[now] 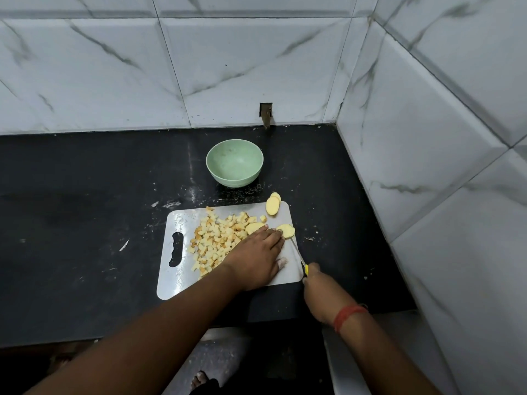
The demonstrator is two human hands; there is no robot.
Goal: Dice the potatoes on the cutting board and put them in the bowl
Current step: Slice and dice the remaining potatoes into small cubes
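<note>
On the cutting board (pixel 176 283) lies a large heap of diced potato (pixel 216 238); slices (pixel 273 206) remain uncut, and the green bowl (pixel 234 162) behind looks empty. Left hand (pixel 255 256) presses flat, fingers extended, steadying a slice (pixel 286 230); right hand (pixel 315 276) grips the knife (pixel 298 253).

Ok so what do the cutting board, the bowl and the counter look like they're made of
Cutting board: probably stainless steel, though glossy plastic is possible; grey, thin, with smeared bright reflections.
Bowl: pale green, matte, faintly speckled, likely plastic or a fibre composite; ceramic can't be excluded.
Counter: black polished stone by its look, perhaps granite, with a dull sheen, pale scuffs and crumbs.
</note>
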